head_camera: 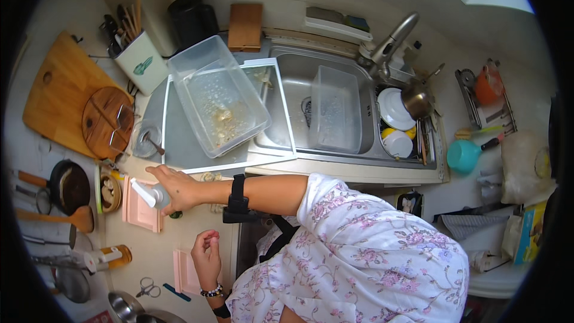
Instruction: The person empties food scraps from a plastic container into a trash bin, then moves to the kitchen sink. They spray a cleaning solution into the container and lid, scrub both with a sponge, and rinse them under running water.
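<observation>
My right hand is closed around a translucent bottle with a white spray or pump head, over the counter's left part. Below it, my left hand is loosely curled with nothing visible in it. Beyond the right hand, a clear plastic bin with wet, brownish residue lies tilted on a white-framed glass shelf, which overlaps the sink's edge. Another clear plastic bin sits in the steel sink. A pink tray lies beside the bottle; a second pink tray is partly behind my left hand.
Scissors, a dark-green strip and an oil bottle lie at lower left. Cutting boards, a frying pan and a utensil holder line the left side. A faucet and dish rack with plates stand right.
</observation>
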Demonstrator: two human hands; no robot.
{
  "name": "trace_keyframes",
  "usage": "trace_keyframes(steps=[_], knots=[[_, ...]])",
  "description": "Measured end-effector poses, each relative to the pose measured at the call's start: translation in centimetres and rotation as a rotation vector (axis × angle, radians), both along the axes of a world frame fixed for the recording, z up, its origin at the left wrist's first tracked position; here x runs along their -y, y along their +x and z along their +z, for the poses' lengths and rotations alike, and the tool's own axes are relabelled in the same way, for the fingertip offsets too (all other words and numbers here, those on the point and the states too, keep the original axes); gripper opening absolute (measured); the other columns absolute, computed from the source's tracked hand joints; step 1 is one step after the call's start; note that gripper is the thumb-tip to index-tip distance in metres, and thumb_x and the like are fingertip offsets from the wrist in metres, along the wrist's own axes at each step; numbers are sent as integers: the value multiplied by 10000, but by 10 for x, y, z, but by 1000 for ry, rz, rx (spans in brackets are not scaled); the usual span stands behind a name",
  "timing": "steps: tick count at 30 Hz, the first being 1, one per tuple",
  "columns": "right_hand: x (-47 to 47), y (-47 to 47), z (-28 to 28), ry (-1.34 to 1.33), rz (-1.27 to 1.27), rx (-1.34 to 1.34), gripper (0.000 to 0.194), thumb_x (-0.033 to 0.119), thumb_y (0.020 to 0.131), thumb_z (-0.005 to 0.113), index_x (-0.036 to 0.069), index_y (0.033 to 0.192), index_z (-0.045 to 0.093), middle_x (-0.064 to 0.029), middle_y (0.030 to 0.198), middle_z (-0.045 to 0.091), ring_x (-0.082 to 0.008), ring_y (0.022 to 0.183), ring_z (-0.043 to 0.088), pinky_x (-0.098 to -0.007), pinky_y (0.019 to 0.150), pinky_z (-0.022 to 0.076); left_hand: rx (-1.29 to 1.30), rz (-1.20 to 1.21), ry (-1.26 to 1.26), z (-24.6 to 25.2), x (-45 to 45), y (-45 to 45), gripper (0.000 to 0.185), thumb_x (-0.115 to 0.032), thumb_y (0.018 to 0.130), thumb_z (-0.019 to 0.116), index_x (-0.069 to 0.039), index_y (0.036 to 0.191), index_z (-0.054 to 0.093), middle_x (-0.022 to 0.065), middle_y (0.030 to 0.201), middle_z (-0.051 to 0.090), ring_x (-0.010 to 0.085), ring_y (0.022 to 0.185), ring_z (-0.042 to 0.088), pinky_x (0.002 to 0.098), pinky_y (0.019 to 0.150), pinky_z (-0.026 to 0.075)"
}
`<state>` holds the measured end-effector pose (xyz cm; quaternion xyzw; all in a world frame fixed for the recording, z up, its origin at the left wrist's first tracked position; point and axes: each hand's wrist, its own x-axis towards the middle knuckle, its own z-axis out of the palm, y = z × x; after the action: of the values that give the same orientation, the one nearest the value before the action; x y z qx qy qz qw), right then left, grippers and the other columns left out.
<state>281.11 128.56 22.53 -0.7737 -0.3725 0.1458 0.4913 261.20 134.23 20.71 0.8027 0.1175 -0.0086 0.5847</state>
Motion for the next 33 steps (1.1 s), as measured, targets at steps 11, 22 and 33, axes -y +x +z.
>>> trace_keyframes(steps=[11, 22, 33], knots=[[376, 27, 52, 105, -386, -187, 471, 244, 845, 691, -10, 1210, 539, -141, 1054, 616, -184, 802, 641, -310, 704, 519, 104, -458, 85, 17, 125, 126, 160, -113, 933, 578, 23, 1008, 617, 106, 923, 680, 174, 837, 652, 276, 754, 501], [674, 207, -7, -234, -1228, 212, 353, 247, 844, 604, -36, 1054, 628, -228, 1012, 661, -361, 978, 631, -425, 873, 492, 39, -798, 62, 27, 337, 246, 151, -88, 947, 564, 8, 1059, 595, 89, 963, 683, 137, 907, 647, 250, 802, 498], [660, 241, -17, -555, -1234, 171, 528, 188, 800, 630, -30, 1245, 450, -296, 1224, 487, -422, 1143, 527, -467, 944, 456, -296, -625, -439, -24, 424, 321, 214, -137, 988, 497, -30, 1171, 526, 103, 1080, 647, 182, 939, 657, 296, 821, 545]])
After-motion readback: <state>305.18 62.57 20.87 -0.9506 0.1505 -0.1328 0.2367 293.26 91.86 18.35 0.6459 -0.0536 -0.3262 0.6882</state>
